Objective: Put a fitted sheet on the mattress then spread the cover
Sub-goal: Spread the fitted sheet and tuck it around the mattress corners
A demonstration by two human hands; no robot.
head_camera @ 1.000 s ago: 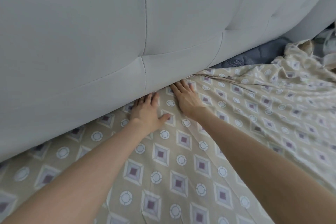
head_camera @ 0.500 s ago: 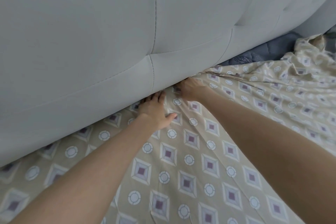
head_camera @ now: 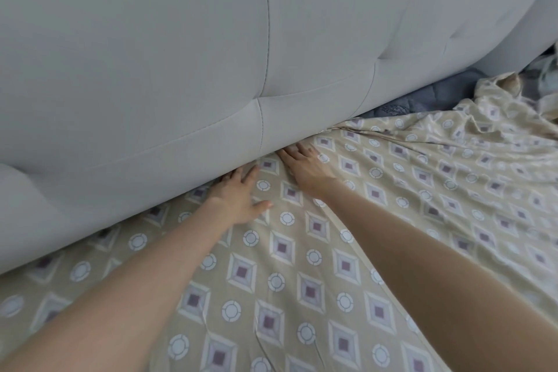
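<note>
A beige sheet [head_camera: 302,296] printed with purple squares and white circles lies over the mattress, smooth on the left and bunched in wrinkles at the right. My left hand [head_camera: 238,195] presses flat on the sheet, its fingertips hidden in the gap under the grey padded headboard [head_camera: 181,69]. My right hand [head_camera: 305,166] lies flat beside it, fingers straight and pointing into the same gap. Both hands are apart by a hand's width and hold nothing.
Dark grey-blue bare mattress fabric [head_camera: 422,100] shows along the headboard at the right, where the sheet edge lies loose. More crumpled bedding [head_camera: 543,69] sits in the far right corner.
My right hand was curled on the sheet edge at the headboard; now it lies flat with straight fingers. My left hand has stayed pressed at the gap.
</note>
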